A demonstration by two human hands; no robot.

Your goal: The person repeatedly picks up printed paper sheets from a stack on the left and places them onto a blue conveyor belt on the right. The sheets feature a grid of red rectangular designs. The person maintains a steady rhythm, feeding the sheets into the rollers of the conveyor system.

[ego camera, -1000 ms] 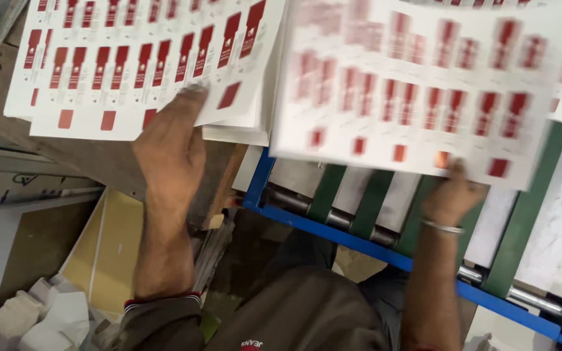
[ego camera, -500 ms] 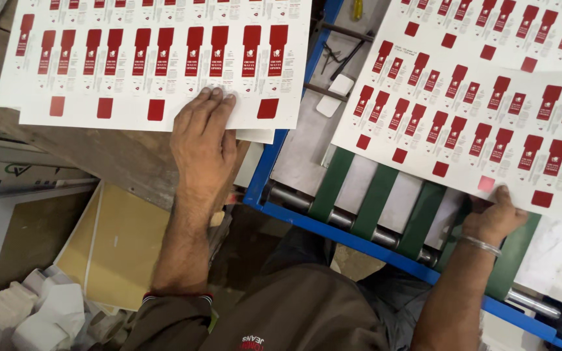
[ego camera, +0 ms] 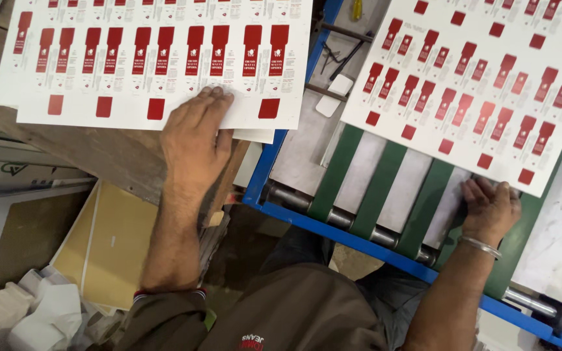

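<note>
A stack of printed sheets [ego camera: 157,58], white with rows of red labels, is being pressed flat on a worn wooden table [ego camera: 92,153] by the left hand [ego camera: 193,140]; the fingers are being held close together, palm down, their tips lying on the near edge of the top sheet. The stack's long axis is running left to right across the view, nearly level, and the red strips on it are standing upright, away from the person. A second printed sheet [ego camera: 482,84] is being held on the conveyor [ego camera: 385,188] at the right, tilted clockwise, its long axis sloping down toward the right and its near edge slanting over the green belts [ego camera: 378,185]. Its near corner is being touched by the right hand [ego camera: 489,208], fingers bent and close together on the belt just under that edge; whether the sheet is being pinched cannot be told. A metal bangle [ego camera: 479,246] is being worn on that wrist. The belts are being carried on steel rollers [ego camera: 333,214] inside a blue frame [ego camera: 274,162]. Yellowish boards [ego camera: 108,240] and white scraps [ego camera: 34,315] are lying below the table.
</note>
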